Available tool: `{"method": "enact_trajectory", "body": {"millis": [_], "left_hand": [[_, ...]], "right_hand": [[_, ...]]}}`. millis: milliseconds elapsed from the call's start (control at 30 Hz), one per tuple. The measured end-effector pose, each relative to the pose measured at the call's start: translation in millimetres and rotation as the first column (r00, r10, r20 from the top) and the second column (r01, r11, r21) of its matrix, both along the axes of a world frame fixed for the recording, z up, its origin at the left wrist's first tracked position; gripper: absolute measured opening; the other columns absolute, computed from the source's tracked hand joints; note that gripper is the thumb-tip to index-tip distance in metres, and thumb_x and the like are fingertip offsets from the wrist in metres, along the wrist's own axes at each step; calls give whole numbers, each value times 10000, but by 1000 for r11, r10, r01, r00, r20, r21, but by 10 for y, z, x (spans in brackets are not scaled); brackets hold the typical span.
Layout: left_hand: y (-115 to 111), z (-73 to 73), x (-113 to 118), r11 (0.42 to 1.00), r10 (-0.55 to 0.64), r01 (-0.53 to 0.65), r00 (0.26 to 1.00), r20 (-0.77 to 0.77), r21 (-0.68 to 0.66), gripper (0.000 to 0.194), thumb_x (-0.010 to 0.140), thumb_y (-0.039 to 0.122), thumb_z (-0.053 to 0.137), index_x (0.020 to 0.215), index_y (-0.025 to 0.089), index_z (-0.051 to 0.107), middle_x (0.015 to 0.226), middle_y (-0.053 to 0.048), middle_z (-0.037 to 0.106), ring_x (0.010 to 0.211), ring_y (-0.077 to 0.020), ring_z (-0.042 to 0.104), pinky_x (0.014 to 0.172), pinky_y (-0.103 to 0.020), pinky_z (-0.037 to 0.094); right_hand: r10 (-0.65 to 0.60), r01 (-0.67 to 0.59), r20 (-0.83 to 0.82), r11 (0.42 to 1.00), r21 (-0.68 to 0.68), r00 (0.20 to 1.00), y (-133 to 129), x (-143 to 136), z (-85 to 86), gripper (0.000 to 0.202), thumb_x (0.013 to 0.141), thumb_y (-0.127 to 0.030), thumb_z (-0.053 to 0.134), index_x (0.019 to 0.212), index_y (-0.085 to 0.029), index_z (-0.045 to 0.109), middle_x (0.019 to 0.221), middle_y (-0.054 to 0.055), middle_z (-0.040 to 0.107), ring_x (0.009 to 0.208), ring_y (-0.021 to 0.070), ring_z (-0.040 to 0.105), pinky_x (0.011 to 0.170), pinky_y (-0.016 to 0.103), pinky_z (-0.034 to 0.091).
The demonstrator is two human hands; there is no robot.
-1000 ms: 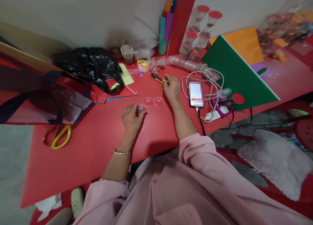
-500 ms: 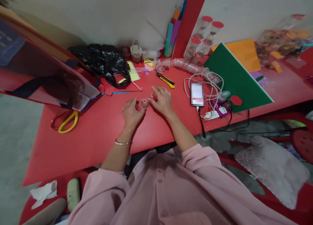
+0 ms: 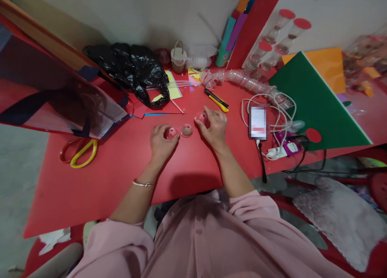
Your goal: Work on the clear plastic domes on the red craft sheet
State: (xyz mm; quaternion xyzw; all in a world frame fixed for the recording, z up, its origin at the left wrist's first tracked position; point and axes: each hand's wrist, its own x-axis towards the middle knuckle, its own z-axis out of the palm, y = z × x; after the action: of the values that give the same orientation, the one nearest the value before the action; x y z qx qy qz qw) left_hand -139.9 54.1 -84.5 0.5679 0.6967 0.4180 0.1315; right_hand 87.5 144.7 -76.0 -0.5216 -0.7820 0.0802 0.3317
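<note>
Left hand (image 3: pixel 164 142): curled narrow, thumb and fingers closed about the left clear dome (image 3: pixel 171 133), a small plastic piece with a ring at its top, low over the red bench (image 3: pixel 121 185).
Right hand (image 3: pixel 215 127): thumb and fingers closed on the right clear dome (image 3: pixel 201 117), slightly farther from the body.
Middle clear dome (image 3: pixel 186 131): on the bench between the hands, close to the left one; whether those two touch cannot be told.
Step in hand: apparently placing and sorting the domes, two grasped, the third free.
Next move: seems to call for a light fingertip hold, as thin plastic may dent, and for keeping clear of the middle piece.
Utility knife (image 3: pixel 216 100): on the bench beyond the right hand, untouched.
Hard to make out: whether the right dome rests or is lifted; what gives the middle one its brownish tint.
Hidden: the contents of the black plastic bag (image 3: pixel 130 66); the blades of the scissors (image 3: pixel 94 150).
Blurred out: the screen of the phone (image 3: pixel 258 125).
Cut off: the carrier bag (image 3: pixel 54 80), at the left edge.
</note>
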Motion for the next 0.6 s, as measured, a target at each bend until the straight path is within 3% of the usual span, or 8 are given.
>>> {"method": "enact_trajectory", "body": {"millis": [200, 400, 600], "left_hand": [[-12, 11, 12, 999, 47, -46, 998, 52, -24, 372, 892, 380, 762, 1219, 216, 697, 1211, -107, 741, 1142, -278, 680, 1019, -450, 570], [-15, 26, -12, 997, 76, -76, 997, -23, 7, 461, 888, 323, 727, 1331, 199, 685, 1310, -131, 737, 1261, -313, 628, 1126, -477, 499], [-31, 82, -15, 989, 117, -126, 988, -101, -83, 444, 900, 348, 744, 1332, 257, 707, 1360, -116, 748, 1346, -367, 587, 1145, -549, 435]], "right_hand": [[-47, 47, -9, 999, -3, 999, -30, -21, 19, 601, 1063, -615, 565, 1544, -261, 634, 1375, 145, 732, 1326, 361, 585, 1192, 593, 407], [-22, 21, 57, 1000, 5, 998, -17, -30, -60, 569, 1060, -590, 587, 1498, -234, 665, 1313, 151, 749, 1299, 345, 600, 1169, 576, 425], [20, -24, 154, 999, 28, 988, -14, -34, -89, 539, 1059, -524, 598, 1500, -218, 648, 1319, 143, 769, 1376, 347, 568, 1270, 625, 305]]}}
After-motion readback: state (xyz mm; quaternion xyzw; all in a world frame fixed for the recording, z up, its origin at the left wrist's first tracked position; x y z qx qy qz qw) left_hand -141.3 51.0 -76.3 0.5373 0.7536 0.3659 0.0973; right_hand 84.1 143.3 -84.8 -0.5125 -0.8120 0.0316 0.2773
